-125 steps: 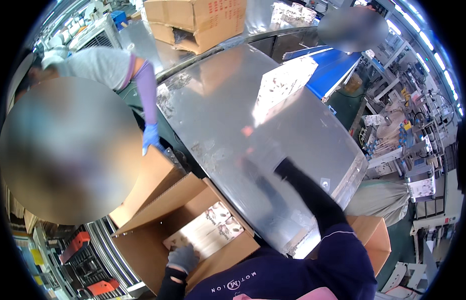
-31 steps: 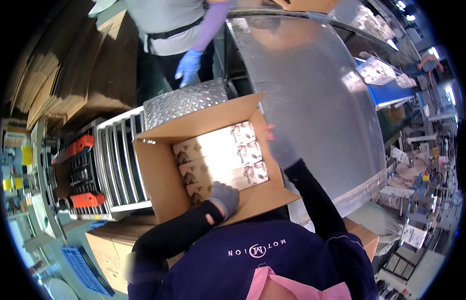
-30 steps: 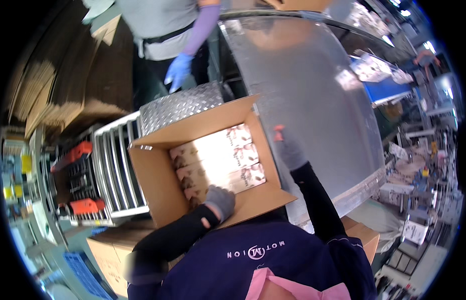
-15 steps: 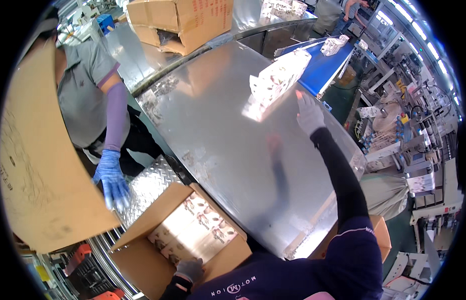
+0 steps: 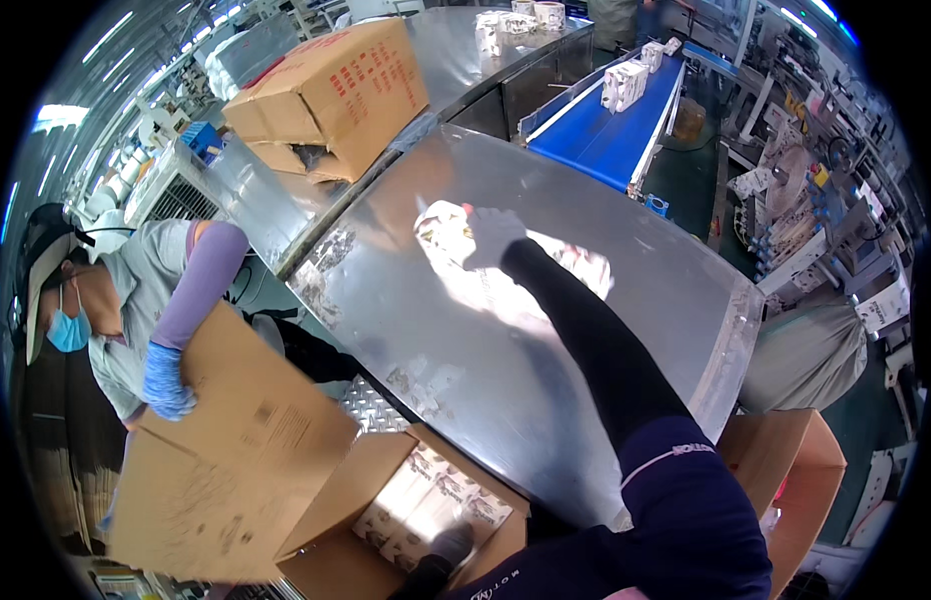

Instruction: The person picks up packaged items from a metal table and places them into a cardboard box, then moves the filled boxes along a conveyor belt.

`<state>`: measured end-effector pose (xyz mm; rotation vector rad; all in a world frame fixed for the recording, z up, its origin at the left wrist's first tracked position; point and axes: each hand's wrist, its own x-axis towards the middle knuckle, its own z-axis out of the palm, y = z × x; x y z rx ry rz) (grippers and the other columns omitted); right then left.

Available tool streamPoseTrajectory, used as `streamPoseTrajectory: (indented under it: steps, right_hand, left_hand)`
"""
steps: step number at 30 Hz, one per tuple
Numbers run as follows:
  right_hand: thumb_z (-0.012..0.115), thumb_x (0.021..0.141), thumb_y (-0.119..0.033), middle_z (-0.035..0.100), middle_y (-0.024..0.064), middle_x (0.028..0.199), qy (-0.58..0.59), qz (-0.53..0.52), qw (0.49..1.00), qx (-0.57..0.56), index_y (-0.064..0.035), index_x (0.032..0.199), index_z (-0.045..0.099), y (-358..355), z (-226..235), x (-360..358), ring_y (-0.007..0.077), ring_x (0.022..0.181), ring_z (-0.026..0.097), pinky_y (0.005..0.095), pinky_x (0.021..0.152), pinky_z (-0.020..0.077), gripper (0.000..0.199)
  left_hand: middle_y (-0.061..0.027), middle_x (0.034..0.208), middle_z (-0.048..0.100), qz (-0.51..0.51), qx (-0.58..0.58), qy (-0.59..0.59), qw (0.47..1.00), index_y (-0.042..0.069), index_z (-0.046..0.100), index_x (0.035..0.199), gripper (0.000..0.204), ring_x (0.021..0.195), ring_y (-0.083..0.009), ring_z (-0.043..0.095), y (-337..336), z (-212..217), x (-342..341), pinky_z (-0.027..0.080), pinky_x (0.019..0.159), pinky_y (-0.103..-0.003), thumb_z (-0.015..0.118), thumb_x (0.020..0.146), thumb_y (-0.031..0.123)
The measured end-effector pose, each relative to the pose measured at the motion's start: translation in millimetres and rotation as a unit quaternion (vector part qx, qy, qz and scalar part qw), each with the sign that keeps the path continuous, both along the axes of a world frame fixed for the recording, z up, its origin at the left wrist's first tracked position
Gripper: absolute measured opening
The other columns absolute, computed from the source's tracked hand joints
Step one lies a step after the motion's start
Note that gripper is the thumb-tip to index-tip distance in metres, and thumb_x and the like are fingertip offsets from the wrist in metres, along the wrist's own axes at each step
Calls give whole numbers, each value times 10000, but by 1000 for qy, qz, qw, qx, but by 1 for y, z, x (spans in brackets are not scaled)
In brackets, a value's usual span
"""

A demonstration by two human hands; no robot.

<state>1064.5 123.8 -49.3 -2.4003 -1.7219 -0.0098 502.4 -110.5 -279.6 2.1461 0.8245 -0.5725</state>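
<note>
On the metal table, my gloved right hand [image 5: 496, 238] is closed over a long white pack with a brown floral pattern [image 5: 451, 240], its reddish fingertip at the pack's left end. Glare washes out part of the pack, and my forearm covers its middle. My left hand [image 5: 453, 543], in a dark grey glove, lies with its fingers on similar patterned packs [image 5: 411, 505]. Those packs are set side by side inside an open carton [image 5: 316, 510] at my lower left. The left fingers are a little blurred.
At the left, a co-worker in blue gloves holds a large cardboard sheet [image 5: 236, 430] beside the carton. A blue conveyor [image 5: 596, 140] carries more packs [image 5: 626, 86] toward the table [image 5: 426, 330]. A closed box [image 5: 331, 95] stands at the far left, another open carton [image 5: 816, 490] at my right.
My right hand has come left and nearer, and the long pack has moved off the conveyor's end onto the table. My left hand has shifted onto the packs. The co-worker's cardboard has swung lower.
</note>
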Motion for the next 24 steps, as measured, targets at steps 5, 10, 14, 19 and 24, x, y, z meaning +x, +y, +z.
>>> streamPoseTrajectory:
  steps: [5,10,14,19,24]
  right_hand:
    - [765,596,-466,534,164,1195,50,-138,989,-1,-21,1415,323,-136,20,-21,305,1112,550,404,928,456,1032]
    - [785,582,-378,598,179,1122,62,-78,995,-26,-12,1300,445,-235,19,-19,326,1006,615,385,824,512,874]
    - [796,571,-342,612,138,1106,104,85,988,-75,-68,1055,593,-265,61,-66,326,1008,611,391,793,492,593]
    - [685,740,-479,613,116,1107,43,174,980,88,-90,1265,543,-302,26,-88,299,1042,571,423,919,410,669]
    - [553,898,-418,663,132,914,26,-26,996,83,-87,1135,623,-327,1,-66,307,856,632,402,762,490,413]
  left_hand:
    - [-183,877,660,-32,-121,76,989,75,610,986,230,728,-338,657,34,68,21,536,705,-407,576,826,236]
    - [-186,686,628,-49,119,-115,985,105,623,860,198,718,-346,637,46,159,81,491,612,-452,536,878,282]
    - [-174,1201,522,-130,344,-342,865,8,450,1296,693,1117,-330,497,54,273,179,393,944,-465,723,748,332]
    - [-177,1289,470,-237,410,-234,849,4,347,1416,1016,1212,-324,443,83,280,281,339,1006,-448,763,636,505]
    - [-108,1093,521,-254,368,-192,874,22,392,1395,995,1023,-257,496,78,267,295,383,879,-382,723,635,573]
